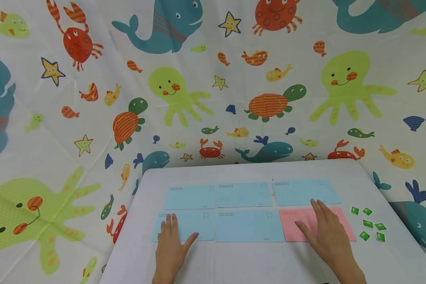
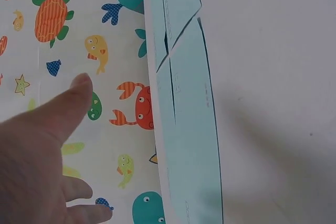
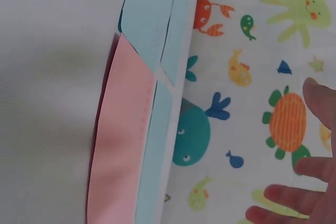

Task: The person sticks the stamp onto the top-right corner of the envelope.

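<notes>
Light blue envelopes, each printed with a row of small boxes and a stamp square, lie in two rows on the white table. My left hand is over the front left blue envelope, fingers straight and thumb spread to the side. On the right, my right hand has its fingers extended above the pink envelope; it holds nothing. Between them lies the front middle blue envelope. In the wrist views, the left hand and right hand show spread fingers with nothing gripped.
Several small green gem-patterned pieces lie to the right of the pink envelope. Three blue envelopes form the back row, among them the back right envelope. A cloth with sea animals hangs behind the table.
</notes>
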The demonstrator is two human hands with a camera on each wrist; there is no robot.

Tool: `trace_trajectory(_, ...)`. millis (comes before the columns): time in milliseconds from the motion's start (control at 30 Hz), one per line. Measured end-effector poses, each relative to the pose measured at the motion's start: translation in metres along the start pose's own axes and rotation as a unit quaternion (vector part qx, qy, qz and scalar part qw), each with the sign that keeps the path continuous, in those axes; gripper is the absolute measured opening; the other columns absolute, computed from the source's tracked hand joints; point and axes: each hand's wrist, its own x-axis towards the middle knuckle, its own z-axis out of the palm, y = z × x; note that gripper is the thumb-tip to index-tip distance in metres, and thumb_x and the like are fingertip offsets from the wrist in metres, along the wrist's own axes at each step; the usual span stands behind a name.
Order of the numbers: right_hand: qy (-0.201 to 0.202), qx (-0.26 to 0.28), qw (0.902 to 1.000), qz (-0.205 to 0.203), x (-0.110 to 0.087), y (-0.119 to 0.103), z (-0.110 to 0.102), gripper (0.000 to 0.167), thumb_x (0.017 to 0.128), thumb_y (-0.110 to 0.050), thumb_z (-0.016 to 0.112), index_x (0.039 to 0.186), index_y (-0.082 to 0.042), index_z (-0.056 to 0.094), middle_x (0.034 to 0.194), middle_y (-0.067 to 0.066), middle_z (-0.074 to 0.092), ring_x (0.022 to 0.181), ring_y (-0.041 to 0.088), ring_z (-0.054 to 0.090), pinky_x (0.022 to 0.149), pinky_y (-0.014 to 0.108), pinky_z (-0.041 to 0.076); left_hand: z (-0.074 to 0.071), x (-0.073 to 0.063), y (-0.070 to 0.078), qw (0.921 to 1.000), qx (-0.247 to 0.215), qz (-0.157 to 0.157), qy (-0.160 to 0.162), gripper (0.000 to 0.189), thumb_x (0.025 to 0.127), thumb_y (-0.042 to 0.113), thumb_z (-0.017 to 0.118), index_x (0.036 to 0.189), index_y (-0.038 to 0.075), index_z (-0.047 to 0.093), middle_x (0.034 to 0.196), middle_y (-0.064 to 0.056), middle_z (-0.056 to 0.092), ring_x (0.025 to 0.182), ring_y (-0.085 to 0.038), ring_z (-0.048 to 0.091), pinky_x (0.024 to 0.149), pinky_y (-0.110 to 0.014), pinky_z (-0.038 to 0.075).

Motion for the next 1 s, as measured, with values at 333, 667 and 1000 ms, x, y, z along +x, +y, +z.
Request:
trace_trajectory(333,0.013,0.021,0.9997,0.004,-0.002,0.012,-0.003,0.093,0.088,-0.05,0.072,0.155,-0.002,0.029,0.147,0.03,0.043,0.13,0.047,0.04,0.098,0.072,0.04,-0.004,0.004,-0.023,0.9997,0.001,-0.025,-0.009,0.114,0.085,0.068,0.064,0.158,-0.004,0.015,0.166,-0.027,0.012,0.149,-0.054,0.017,0.11,-0.074,0.029)
trace_trajectory(667,0.009,0.01,0.9992,0.038,-0.003,0.02,-0.006,0.098,0.088,-0.053,0.071,0.156,0.0,0.025,0.145,0.032,0.041,0.123,0.05,0.04,0.094,0.073,0.042,-0.006,0.011,-0.041,0.9985,-0.016,-0.048,-0.02,0.119,0.081,0.064,0.072,0.154,-0.012,0.018,0.162,-0.035,0.013,0.145,-0.06,0.018,0.108,-0.072,0.034)
trace_trajectory(1000,-0.008,-0.005,0.9969,0.078,-0.005,0.027,-0.011,0.1,0.089,-0.058,0.066,0.158,-0.001,0.02,0.148,0.033,0.037,0.126,0.051,0.036,0.094,0.075,0.041,-0.008,0.019,-0.06,0.9966,-0.024,-0.07,-0.035,0.121,0.077,0.058,0.078,0.154,-0.013,0.016,0.161,-0.037,0.014,0.146,-0.058,0.016,0.114,-0.07,0.024)
